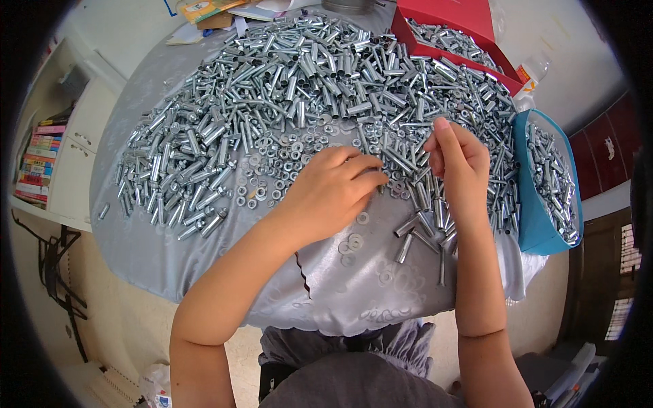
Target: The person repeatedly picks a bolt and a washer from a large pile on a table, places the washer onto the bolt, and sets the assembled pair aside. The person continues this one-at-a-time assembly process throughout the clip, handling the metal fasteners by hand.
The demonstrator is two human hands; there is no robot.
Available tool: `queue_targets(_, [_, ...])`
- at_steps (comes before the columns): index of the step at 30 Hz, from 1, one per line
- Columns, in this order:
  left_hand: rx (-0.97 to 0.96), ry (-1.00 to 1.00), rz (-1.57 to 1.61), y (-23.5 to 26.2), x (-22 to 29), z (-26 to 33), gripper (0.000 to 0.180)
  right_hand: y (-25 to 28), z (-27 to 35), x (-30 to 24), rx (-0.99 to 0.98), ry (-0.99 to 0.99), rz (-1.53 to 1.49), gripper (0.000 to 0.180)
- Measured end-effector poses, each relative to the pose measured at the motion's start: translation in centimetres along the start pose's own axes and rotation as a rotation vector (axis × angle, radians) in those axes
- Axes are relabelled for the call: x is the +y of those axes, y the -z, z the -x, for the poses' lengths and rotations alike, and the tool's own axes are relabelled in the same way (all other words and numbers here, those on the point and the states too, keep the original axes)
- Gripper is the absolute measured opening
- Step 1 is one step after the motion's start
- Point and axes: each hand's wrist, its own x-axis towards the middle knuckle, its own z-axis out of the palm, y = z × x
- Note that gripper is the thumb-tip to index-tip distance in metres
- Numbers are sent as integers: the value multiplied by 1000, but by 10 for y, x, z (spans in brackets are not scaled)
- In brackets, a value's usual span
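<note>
My left hand (340,190) reaches over the middle of the table with its fingers bent down at the edge of the loose nuts and washers (289,155). Its fingertips come together by some bolts, and whatever they pinch is too small to make out. To the right, my right hand (459,160) is raised over the bolts with its thumb against curled fingers; its palm side hides anything inside. Below it lie metal sleeves (405,248) and a long bolt (442,268). Several flat washers (355,242) rest on the cloth near my left wrist.
A large heap of metal sleeves and bolts (299,68) spreads over the grey tablecloth (224,272). Assembled sleeve anchors (163,183) lie at left. A red box (507,78) and a blue fabric bin (537,224), both filled with hardware, stand at right. Papers (204,10) lie at the back.
</note>
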Motion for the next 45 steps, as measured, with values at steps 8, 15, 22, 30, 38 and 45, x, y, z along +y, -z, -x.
queue_targets(8, [-35,-11,-113,-5,-2,3,27,36,-6,5,-346,-114,555,23])
queue_targets(15, [54,50,-161,-7,-10,4,18,31,6,-16,-305,-228,952,27])
queue_targets(22, [-51,78,-59,-5,-10,1,9,18,13,-17,-396,-175,1005,28])
queue_targets(30, [58,7,-8,-8,-13,0,9,16,14,-8,-495,-128,867,24])
queue_targets(38, [156,232,214,5,-1,0,10,3,13,-10,-247,-80,255,15])
queue_targets(45, [-219,93,193,36,-7,3,32,4,10,-6,-184,-53,158,12])
